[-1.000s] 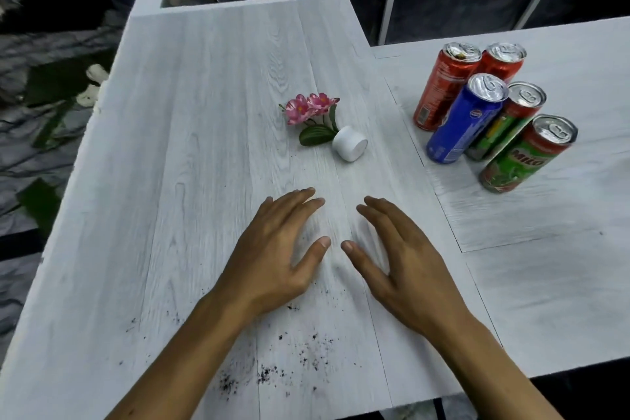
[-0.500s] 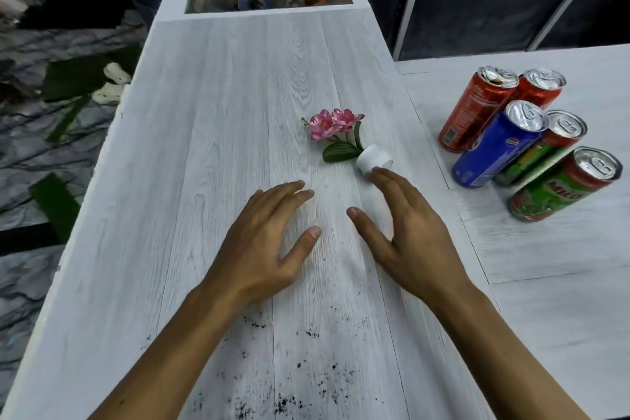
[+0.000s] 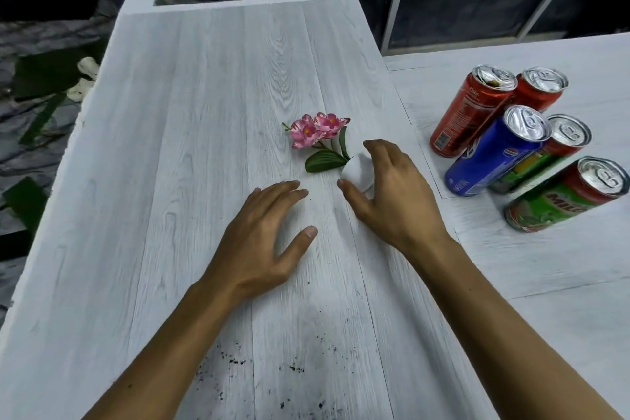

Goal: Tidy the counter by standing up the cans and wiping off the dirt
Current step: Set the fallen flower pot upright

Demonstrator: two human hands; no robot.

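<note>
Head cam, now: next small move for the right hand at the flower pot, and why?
Probably tip the white pot upright: it lies on its side, flowers flat on the counter, with the right hand curled round it. The cans stand; the dirt can wait.

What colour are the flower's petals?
The petals are pink with darker pink veins and yellow centres; the head view shows them.

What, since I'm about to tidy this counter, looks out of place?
The white pot of pink flowers lies tipped on its side in the middle of the counter, with the right hand curled round it. Dark dirt specks are scattered near the front edge. The cans all stand upright.
</note>
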